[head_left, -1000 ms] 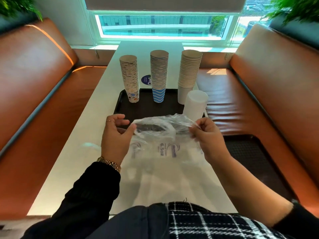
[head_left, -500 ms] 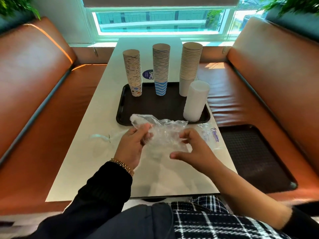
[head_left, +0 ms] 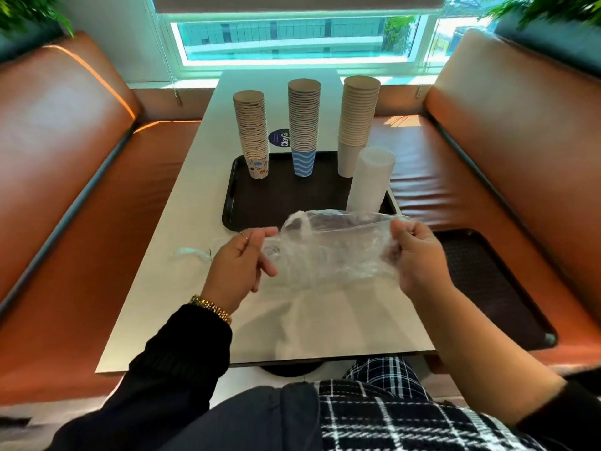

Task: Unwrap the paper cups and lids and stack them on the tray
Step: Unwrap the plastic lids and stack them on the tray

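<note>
Above the near half of the table [head_left: 195, 203], the left hand [head_left: 235, 271] and right hand [head_left: 419, 258] each pinch an end of a clear plastic wrapper [head_left: 331, 249], stretched between them, both grips clenched on it. Beyond it, on the dark tray [head_left: 232, 193], stand three upside-down stacks of paper cups [head_left: 302, 125] along the far edge and a white stack of lids [head_left: 370, 180] at the right.

The clear plastic wrapper [head_left: 331, 252] I hold is thin, crinkled and glossy. Behind it, the dark tray [head_left: 279, 203] looks matt and textured, carrying paper cups [head_left: 304, 125] and smooth white plastic lids [head_left: 370, 180].
</note>
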`<state>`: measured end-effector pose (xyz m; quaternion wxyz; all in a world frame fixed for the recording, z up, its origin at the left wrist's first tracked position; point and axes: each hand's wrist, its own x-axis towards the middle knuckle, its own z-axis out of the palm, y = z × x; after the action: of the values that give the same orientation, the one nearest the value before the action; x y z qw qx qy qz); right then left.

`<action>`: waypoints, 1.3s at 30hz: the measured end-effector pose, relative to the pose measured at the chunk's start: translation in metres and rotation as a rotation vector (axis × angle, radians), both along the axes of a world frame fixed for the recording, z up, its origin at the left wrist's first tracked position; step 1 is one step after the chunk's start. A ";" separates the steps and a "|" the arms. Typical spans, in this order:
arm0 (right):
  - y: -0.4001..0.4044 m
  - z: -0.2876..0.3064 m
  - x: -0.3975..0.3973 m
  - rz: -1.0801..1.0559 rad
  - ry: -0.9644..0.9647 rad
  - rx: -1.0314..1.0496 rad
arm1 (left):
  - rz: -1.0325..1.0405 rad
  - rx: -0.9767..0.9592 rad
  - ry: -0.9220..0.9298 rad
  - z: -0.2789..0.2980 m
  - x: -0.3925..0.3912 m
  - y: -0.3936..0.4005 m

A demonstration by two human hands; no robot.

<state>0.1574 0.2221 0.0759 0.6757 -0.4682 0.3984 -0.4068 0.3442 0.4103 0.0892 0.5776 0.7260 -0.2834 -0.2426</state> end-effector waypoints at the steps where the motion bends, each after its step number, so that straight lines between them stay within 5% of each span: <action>1: -0.004 -0.002 -0.002 -0.013 -0.005 -0.001 | 0.027 0.009 0.016 0.000 0.002 0.001; 10: 0.000 -0.011 0.015 0.043 -0.160 0.082 | -0.042 0.133 0.138 -0.023 -0.044 -0.015; 16: -0.016 -0.019 -0.007 0.012 0.174 0.067 | 0.186 -0.147 -0.246 -0.010 -0.059 -0.024; 19: -0.031 -0.014 -0.025 0.014 0.186 0.047 | 0.138 -0.100 -0.339 -0.002 -0.060 -0.029; 24: -0.037 -0.006 -0.043 0.173 0.035 -0.085 | -0.142 0.127 0.234 0.006 -0.066 -0.028; 30: -0.050 0.011 -0.057 0.454 -0.024 -0.233 | -0.151 -0.111 0.311 0.009 -0.068 -0.020; 33: -0.045 0.000 -0.066 0.528 0.127 -0.303 | -0.123 0.020 0.473 0.008 -0.071 -0.015; 39: -0.041 -0.050 -0.086 0.559 0.492 -0.417 | 0.282 0.178 0.240 -0.038 -0.078 -0.011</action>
<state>0.0713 0.1814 0.0261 0.5355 -0.7680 0.3149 -0.1559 0.2666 0.3988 0.0509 0.5691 0.7726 -0.0858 -0.2681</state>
